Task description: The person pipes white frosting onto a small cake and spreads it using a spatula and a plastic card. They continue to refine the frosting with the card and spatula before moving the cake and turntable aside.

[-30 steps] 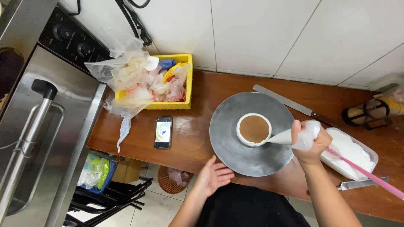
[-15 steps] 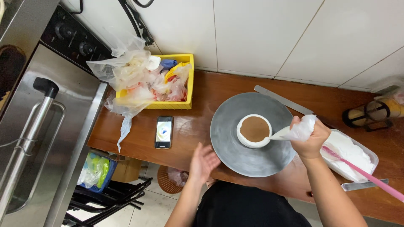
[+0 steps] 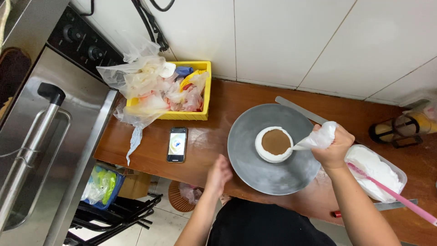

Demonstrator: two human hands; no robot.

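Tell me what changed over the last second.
The left hand moved from lying by the turntable's near edge to its left rim. The right hand kept gripping the piping bag, tip at the small cake's side. Phone and yellow crate stayed put.

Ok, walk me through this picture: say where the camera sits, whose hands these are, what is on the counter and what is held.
The camera is worn on a person's head and looks straight down at a wooden counter. Both bare hands are that person's own. The right hand squeezes a white piping bag, its tip at the side of a small round cake ringed with cream on a grey turntable. The left hand holds nothing and is at the turntable's edge. Also there: a phone, a yellow bin of plastic bags and a tub of cream with a pink spatula.
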